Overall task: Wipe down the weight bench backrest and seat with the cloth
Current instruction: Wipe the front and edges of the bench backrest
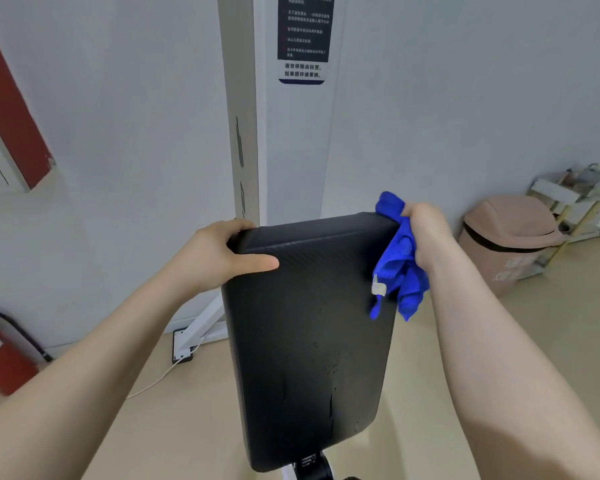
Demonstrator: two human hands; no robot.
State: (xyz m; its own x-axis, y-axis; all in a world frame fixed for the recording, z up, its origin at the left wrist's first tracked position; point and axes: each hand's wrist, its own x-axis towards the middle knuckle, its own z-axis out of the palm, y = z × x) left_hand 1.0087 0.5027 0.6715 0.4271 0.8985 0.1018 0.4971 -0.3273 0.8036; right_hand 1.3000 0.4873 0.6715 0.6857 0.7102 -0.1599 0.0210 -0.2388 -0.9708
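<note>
Head camera looks down on a black padded backrest (309, 334) of a weight bench, tilted up toward the wall, its far top edge between the person's two hands. At the top left corner the left hand (219, 252) grips the pad: its fingers curl over the far edge while the thumb lies flat along the front face. At the top right corner the right hand (426, 233) is closed round a bunched blue cloth (400, 258), which is pressed against the corner and right edge of the pad; loose folds hang down beside that edge, and a small white tag (378, 289) shows on the cloth. Dark wet-looking streaks and spots mark the lower right part of the backrest. Behind the bench stands a white upright post (243, 109) bearing a dark label with Chinese text (305, 32). To the right, by the wall, sits a pink swing-lid bin (510, 237) with a small shelf rack (568, 199) just behind it. At the far left a red fire extinguisher (0, 358) stands on the beige floor (187, 427).
</note>
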